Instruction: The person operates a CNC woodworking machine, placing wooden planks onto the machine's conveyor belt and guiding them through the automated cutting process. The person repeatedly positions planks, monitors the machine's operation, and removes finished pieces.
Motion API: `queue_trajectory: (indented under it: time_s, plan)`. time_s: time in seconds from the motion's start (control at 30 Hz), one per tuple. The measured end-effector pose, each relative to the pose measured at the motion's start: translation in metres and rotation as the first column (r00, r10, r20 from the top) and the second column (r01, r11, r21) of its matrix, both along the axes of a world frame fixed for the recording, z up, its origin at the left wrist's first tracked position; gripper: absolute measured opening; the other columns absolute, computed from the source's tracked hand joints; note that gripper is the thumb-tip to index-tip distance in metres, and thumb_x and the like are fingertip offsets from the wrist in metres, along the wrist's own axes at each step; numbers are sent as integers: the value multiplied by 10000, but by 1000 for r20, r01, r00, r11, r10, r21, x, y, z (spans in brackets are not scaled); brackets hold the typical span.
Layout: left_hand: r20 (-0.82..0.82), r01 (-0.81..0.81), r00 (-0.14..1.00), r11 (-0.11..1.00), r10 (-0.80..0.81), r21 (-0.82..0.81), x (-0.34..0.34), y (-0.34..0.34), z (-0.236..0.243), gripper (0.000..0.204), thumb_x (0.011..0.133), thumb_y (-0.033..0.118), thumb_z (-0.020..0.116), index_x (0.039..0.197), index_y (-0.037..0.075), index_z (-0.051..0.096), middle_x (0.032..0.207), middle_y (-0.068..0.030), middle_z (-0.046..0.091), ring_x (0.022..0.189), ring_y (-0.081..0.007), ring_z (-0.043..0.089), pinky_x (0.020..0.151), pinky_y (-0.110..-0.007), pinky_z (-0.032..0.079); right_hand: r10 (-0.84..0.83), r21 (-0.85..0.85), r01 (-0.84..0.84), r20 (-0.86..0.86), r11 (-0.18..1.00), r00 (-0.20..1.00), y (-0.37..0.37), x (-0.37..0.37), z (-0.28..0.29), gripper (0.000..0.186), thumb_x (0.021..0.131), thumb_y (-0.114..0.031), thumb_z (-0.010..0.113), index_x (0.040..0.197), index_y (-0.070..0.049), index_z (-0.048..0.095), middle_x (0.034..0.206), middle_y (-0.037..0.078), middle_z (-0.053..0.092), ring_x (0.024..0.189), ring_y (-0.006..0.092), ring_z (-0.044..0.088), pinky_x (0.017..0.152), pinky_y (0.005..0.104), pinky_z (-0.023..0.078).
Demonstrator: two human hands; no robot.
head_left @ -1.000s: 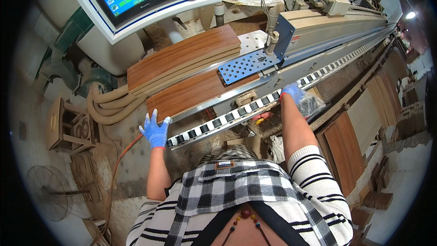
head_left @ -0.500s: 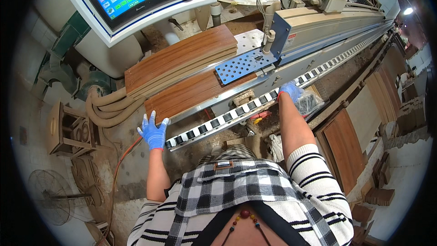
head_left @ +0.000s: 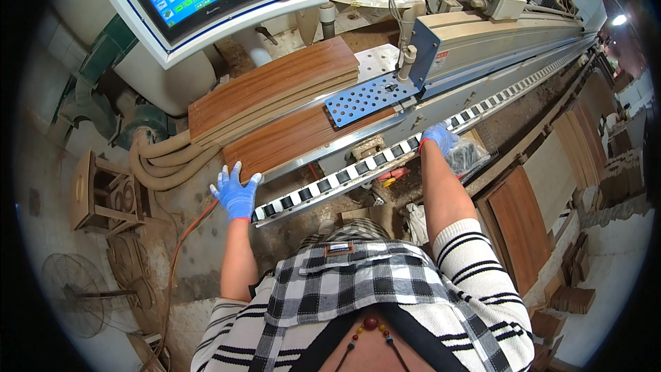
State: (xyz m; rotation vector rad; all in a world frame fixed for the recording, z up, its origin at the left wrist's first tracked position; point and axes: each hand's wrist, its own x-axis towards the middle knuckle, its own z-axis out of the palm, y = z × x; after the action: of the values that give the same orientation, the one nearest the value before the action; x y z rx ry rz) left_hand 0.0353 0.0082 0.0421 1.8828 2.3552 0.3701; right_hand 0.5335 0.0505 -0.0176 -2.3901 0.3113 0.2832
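Note:
My left hand (head_left: 236, 193), in a blue glove with pale fingertips, is open with fingers spread. Its fingertips press against the near left end of a brown wood-grain board (head_left: 286, 139). That board lies flat on the machine's metal-edged bed, its right part under a blue perforated plate (head_left: 372, 101). My right hand (head_left: 441, 138), also blue-gloved, rests on the roller rail (head_left: 361, 167) that runs along the machine's front. Its fingers lie across the rail, partly hidden, with no object visible in them. Behind the board sits a stack of similar boards (head_left: 275, 86).
A control panel (head_left: 206, 0) with a lit screen and red button hangs at upper left. Beige hoses (head_left: 165, 165) curve beside the bed. A wooden stool (head_left: 107, 193) and a fan (head_left: 76, 296) stand left. More panels (head_left: 520, 227) lie at right; a plastic bag (head_left: 468, 156) sits below the rail.
The board has slid a little to the right under the blue plate. My left hand has moved with it, slightly right and away from me. My right hand has stayed in place.

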Motion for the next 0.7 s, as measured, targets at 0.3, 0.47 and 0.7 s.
queue_trajectory:
  time_s: [0.3,0.47,0.7]
  plan:
    - [-6,56,998,998,-56,23,49,11,-3,704,753,580,695,1340,222,544,1468,-192,393,1395,-330,296,1154,-555,40,9,0,-9,-36,1000,999,-1,0,1,668,877,-515,534,1280,1,401,1191,219,588,1053,372,623,888,454,503]
    - [-60,122,991,988,-117,89,93,18,-5,683,763,575,681,1314,187,569,1391,-245,454,1344,-351,360,1151,-532,113,27,27,-25,-64,999,998,-3,1,3,708,891,-534,499,1331,4,366,1242,217,554,1092,380,597,910,462,492]
    - [-51,301,954,944,-297,137,136,32,-4,665,802,552,654,1311,134,567,1387,-305,432,1292,-415,406,1129,-544,183,15,20,-14,-13,1000,1000,-3,-9,14,672,902,-541,464,1268,22,424,1216,235,569,1076,401,607,913,480,485]
